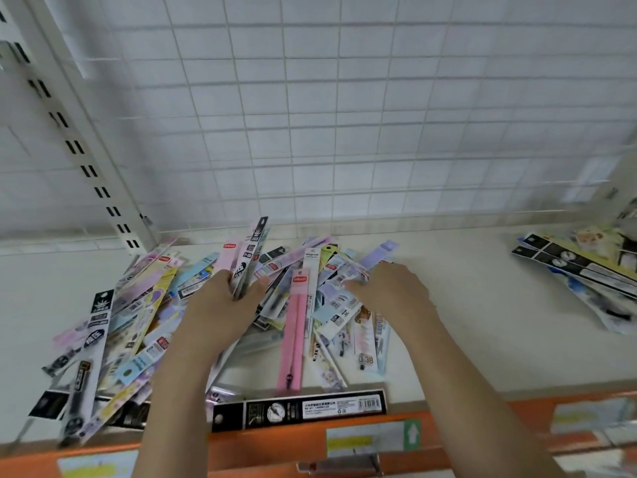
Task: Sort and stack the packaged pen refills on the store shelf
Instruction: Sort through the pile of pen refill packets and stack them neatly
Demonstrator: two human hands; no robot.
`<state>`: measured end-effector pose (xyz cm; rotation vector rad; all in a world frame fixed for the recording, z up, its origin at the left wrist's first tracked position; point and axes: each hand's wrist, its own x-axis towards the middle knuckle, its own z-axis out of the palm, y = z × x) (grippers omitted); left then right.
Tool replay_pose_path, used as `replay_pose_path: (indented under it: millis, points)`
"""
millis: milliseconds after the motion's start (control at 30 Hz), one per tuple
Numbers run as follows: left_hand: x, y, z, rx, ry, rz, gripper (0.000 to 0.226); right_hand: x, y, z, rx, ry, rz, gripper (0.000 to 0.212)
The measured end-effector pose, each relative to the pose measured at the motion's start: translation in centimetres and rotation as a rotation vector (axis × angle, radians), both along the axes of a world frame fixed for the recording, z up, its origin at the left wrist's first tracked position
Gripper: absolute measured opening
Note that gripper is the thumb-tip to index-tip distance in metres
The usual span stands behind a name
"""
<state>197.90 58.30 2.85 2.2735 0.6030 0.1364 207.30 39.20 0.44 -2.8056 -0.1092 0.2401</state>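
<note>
Behind your shelf point(465, 305) stands a white wire grid point(344, 115), its right edge blurred; the shelf's orange front strip point(482, 432) carries price labels too smeared to read; a loose heap of flat, glossy refill packs point(148, 322), too tangled to count, covers the left and middle; a smaller stack point(579, 270) lies far right, partly cut off; one long black pack point(300, 408) lies along the front edge; your left hand point(224, 305) pinches a few upright packs point(250, 257); your right hand point(389, 291) rests spread-fingered on the heap.
</note>
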Motion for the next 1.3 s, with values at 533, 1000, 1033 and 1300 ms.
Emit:
replay_pose_path:
  millis: [533, 1000, 1033, 1300]
  points:
    - [0.2, -1.7, -1.6, 0.044, 0.029, 0.012, 0.024, 0.8, -4.0, 2.3, 0.34, 0.135, -0.04, 0.023]
    - [2.4, -5.6, -2.0, 0.272, 0.142, 0.046, 0.044, 1.7, -5.8, 1.9, 0.433, 0.171, 0.024, 0.014]
    - [2.4, -5.8, -2.0, 0.279, 0.148, 0.05, 0.044, 1.8, -5.8, 1.6, 0.471, 0.196, 0.018, 0.013]
    - [2.8, -7.5, -1.7, 0.424, 0.213, 0.011, 0.031, 1.7, -5.2, 1.4, 0.548, 0.147, 0.06, 0.016]
